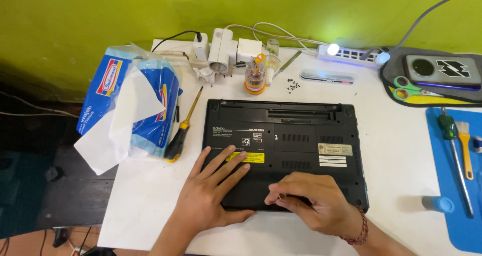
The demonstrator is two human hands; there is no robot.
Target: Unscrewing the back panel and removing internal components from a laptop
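Observation:
A black laptop [301,130] lies upside down on the white table [396,155], its labelled underside facing up. My left hand [211,185] rests flat on the laptop's near left part, fingers spread over a yellow sticker. My right hand [311,198] sits at the laptop's near edge with fingertips pinched together on something small and metallic; what it is cannot be made out. A red bracelet circles my right wrist.
A yellow-handled screwdriver [182,133] lies left of the laptop beside a blue-and-white tissue pack [135,105]. Behind are loose screws [292,85], an orange bit holder [255,75], chargers and a power strip [346,54]. On the right are scissors [409,88] and a blue mat [459,185] with tools.

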